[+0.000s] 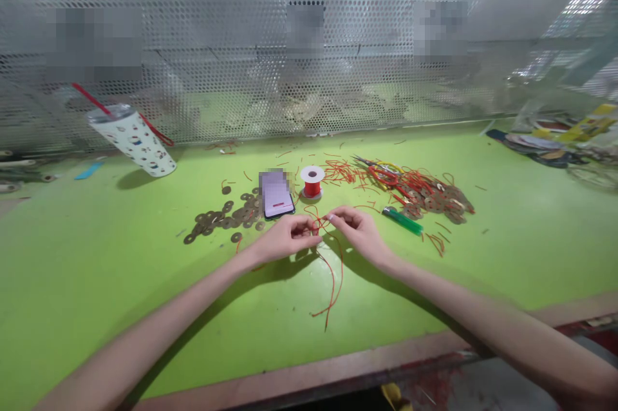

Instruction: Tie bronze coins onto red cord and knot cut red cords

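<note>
My left hand (284,237) and my right hand (358,230) meet over the middle of the green table (96,282), fingers pinched on a thin red cord (333,276). The cord's loose ends hang from the pinch and trail toward me across the table. Just beyond my hands stands a small spool of red cord (312,181). A heap of loose brass coins (226,216) lies to the left of my left hand. Whether a coin sits between my fingers is hidden.
A phone (276,194) lies beside the spool. To the right are a green lighter (403,220), scissors (374,166) and a pile of coins tied with red cord (434,195). A patterned cup with a red straw (135,139) leans at the back left. Perforated metal screen (309,44) walls the far edge.
</note>
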Tool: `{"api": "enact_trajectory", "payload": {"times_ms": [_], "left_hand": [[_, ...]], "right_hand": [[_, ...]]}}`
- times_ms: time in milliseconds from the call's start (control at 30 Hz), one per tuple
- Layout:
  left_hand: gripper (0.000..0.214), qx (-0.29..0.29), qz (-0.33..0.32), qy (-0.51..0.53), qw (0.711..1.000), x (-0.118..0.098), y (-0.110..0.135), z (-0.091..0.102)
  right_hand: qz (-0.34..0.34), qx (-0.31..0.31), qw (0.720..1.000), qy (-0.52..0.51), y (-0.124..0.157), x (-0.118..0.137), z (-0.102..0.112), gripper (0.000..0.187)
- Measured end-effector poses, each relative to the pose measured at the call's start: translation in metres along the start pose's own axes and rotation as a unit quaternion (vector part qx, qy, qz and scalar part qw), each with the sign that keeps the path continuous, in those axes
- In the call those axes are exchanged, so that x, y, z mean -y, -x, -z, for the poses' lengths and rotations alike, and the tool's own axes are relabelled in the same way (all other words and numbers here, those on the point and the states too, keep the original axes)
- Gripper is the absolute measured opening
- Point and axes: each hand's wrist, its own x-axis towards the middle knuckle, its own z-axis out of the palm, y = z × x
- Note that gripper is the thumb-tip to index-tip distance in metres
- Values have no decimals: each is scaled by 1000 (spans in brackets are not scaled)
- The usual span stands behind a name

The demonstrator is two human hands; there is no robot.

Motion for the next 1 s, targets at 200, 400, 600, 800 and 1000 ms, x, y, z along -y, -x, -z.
{"api": "enact_trajectory", "payload": {"times_ms": [200,400,600,800,1000], "left_hand": [[25,-4,-21,21,1000,-5,-2,21],[22,-25,-16,-19,999,-5,-4,32],[25,-57,-3,-70,996,-4,-6,34],[25,-44,-8,-115,992,-7,-4,39],[21,1,-23,-135,991,-17,-1,41]], "right_hand": [[-10,-4,1000,-3,1,4,-1,43],[-24,2,999,20,3,4,-1,45],[-39,24,999,27,4,3,-2,49],[-37,23,998,44,2,2,0,50],[-23,-1,999,37,1,-3,1,46]]}}
